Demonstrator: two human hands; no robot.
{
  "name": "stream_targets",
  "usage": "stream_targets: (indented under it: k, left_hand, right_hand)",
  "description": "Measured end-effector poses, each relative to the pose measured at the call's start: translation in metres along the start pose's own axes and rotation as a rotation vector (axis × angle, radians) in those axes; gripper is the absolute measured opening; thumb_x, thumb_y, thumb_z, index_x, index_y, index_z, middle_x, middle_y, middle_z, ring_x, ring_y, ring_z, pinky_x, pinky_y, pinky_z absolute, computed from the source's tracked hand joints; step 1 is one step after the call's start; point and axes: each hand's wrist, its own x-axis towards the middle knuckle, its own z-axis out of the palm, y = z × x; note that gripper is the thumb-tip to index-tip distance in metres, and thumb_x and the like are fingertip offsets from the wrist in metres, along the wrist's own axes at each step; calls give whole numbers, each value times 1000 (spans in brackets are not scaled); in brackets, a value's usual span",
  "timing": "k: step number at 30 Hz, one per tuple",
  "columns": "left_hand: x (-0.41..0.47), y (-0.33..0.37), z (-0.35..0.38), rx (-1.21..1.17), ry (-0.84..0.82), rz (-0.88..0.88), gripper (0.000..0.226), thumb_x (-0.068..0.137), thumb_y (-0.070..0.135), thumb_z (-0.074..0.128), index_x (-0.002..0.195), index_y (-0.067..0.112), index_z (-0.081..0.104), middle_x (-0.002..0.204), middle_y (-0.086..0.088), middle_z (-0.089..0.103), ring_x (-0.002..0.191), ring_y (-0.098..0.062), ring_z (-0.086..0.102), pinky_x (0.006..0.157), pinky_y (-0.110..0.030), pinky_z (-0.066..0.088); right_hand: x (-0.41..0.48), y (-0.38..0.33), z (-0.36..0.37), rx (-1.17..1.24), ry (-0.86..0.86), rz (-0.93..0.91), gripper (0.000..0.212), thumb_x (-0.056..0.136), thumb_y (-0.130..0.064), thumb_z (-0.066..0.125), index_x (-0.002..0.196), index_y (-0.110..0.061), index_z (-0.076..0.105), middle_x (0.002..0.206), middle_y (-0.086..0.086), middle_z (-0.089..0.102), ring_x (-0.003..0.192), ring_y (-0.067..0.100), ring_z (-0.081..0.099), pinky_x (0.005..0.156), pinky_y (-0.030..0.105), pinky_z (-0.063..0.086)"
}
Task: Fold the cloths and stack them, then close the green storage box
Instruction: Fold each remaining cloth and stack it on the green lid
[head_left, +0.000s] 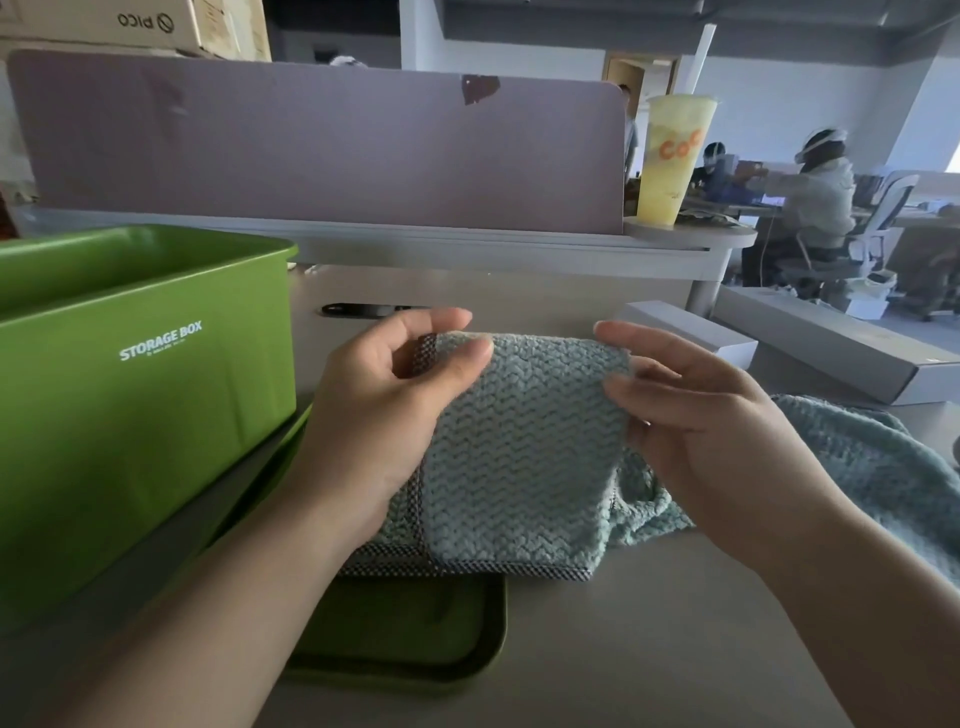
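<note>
A pale blue-green textured cloth (519, 457) with a dark checked hem is held up over the desk, folded over. My left hand (384, 410) pinches its upper left corner between thumb and fingers. My right hand (696, 415) holds its upper right edge with the fingers stretched along it. A second cloth of the same colour (862, 467) lies crumpled on the desk to the right, behind my right wrist. The green storage box (130, 395) stands open at the left. Its green lid (405, 629) lies flat on the desk under the held cloth.
A purple desk divider (311, 145) runs across the back. A yellow drink cup (670, 161) stands on a shelf at its right end. Grey flat boxes (831, 343) lie at the far right. People sit at desks in the background.
</note>
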Motion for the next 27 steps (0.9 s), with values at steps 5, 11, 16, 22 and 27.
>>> stream_targets:
  k: [5,11,16,22,27]
  left_hand:
    - [0,-4,-2,328,24,147,43,74,16,79,109,38,64,107,11,69,103,-5,64,97,-34,49]
    - [-4,1,-2,453,82,273,36,73,26,78,106,33,67,92,16,71,84,3,67,80,-17,53]
    - [-7,6,-2,454,126,323,25,73,32,77,96,35,68,83,22,68,76,5,65,67,-6,47]
    - [-10,10,-2,387,138,368,15,73,35,76,85,38,67,79,16,68,71,0,64,65,-10,47]
    - [-10,14,2,222,78,299,24,71,50,74,85,35,63,60,12,54,57,-8,52,53,-17,38]
  right_hand:
    - [-2,5,-5,-556,131,-239,34,78,3,70,102,-21,72,87,20,70,72,14,60,74,24,50]
    - [0,9,-3,-862,272,-398,32,80,-6,71,102,-29,71,79,-1,70,67,10,61,61,10,45]
    - [-2,8,-3,-884,308,-473,33,81,-10,70,98,-38,65,84,-11,69,72,8,61,67,11,46]
    - [-3,4,-2,-832,296,-569,34,83,-7,67,88,-40,62,91,-14,64,76,3,61,69,6,42]
    - [-6,-3,0,-444,205,-466,7,75,-17,62,79,-21,66,82,-7,58,80,7,55,74,18,42]
